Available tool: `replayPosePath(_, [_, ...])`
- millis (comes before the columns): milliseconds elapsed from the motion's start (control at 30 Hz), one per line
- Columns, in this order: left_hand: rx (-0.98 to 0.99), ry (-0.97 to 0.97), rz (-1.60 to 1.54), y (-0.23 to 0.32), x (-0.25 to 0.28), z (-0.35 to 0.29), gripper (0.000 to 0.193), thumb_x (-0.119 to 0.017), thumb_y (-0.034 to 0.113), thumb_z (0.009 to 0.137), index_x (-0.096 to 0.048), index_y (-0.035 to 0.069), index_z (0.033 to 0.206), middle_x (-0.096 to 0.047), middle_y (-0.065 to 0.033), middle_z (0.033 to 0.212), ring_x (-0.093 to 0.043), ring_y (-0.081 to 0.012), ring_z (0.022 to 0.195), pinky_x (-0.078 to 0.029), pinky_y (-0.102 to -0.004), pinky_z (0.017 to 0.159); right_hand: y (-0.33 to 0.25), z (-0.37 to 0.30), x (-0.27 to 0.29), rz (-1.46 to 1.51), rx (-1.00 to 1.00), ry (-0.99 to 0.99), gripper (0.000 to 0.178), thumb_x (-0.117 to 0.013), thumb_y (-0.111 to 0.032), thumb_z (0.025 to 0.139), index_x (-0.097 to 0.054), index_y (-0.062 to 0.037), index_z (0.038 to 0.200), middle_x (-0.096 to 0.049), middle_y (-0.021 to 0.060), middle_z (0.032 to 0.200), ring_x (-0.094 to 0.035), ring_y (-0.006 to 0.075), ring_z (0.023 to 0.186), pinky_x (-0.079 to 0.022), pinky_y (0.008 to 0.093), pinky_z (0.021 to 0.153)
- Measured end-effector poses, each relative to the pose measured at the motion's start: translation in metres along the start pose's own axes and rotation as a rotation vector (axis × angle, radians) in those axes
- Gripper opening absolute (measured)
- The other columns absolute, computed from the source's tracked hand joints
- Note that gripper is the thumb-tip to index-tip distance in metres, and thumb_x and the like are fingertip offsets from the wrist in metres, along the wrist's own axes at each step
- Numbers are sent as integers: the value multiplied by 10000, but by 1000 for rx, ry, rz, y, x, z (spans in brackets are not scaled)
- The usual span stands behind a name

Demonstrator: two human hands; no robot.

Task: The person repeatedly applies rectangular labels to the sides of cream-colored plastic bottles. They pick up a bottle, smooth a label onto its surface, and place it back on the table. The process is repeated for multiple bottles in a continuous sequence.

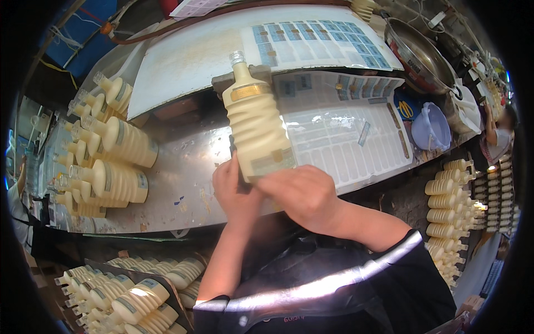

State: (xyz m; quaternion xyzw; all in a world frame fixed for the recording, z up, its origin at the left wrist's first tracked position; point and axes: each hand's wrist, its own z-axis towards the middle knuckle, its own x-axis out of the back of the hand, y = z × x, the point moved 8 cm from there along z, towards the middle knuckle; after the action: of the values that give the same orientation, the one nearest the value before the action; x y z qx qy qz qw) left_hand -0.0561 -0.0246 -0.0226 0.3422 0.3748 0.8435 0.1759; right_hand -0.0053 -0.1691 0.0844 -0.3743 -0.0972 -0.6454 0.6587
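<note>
A cream-coloured ribbed bottle (256,125) with a clear neck lies on its back, neck pointing away from me, its upper end against a grey rest (224,83). It carries a gold label (248,91) below the shoulder and a pale greenish label (272,163) close to the base. My left hand (233,189) holds the base end, thumb along the left side. Over the lower right corner, my right hand (306,195) touches the edge of the pale label with its fingers bent together. Its fingertips are partly hidden and slightly blurred.
Beside the bottle, a wet backing sheet (339,161) carries a loose sticker strip (364,133). Blue-printed stickers (311,32) cover part of the raised white board (189,58). A lilac bucket (431,127) and wide pan (417,53) stand right. Stacked bottles (125,139) stand left; crated ones (139,300) sit below.
</note>
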Motion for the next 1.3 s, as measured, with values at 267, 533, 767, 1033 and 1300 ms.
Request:
replayPosePath(267, [105,-63,7,0,1,2,807,-777,349,823,-465,-1,1480,-567,-178,1283,-493,-363,1220,-350,-496,1091,56,-5,-2,203,-644,-74,204,-720,-107,905,-673,-41,1091,-733,168,807,-751,290,722,-581,343,647])
replayPosePath(533, [322,-68,-88,-11,-22,6,567,-484,361,1064,-452,-44,1460,-509,-202,1359,-449,-334,1300,-317,-435,1138,113,-71,-18,267,-962,-72,280,-651,-256,942,-581,-76,1145,-684,206,736,-681,412,696,-517,467,638])
replayPosePath(767, [327,-6,-184,-15,-18,5,590,-541,358,1012,-473,-27,1453,-543,-202,1289,-463,-372,1231,-335,-495,1091,76,-39,-3,227,-861,-32,271,-625,-253,963,-562,-80,1161,-672,206,743,-673,424,706,-515,490,654])
replayPosePath(1033, [370,-13,-201,-12,-23,4,591,-610,357,976,-495,6,1437,-539,-210,1324,-460,-372,1258,-315,-497,1123,105,-79,-17,133,-894,-34,229,-624,-198,983,-543,-84,1165,-616,101,628,-600,234,543,-437,377,536])
replayPosePath(1300, [371,-25,-236,-17,-20,2,557,-540,347,1044,-492,-36,1445,-517,-187,1362,-492,-299,1289,-344,-407,1132,93,-69,-9,354,-913,140,232,-623,-213,983,-555,-81,1161,-627,113,684,-598,249,648,-447,402,591])
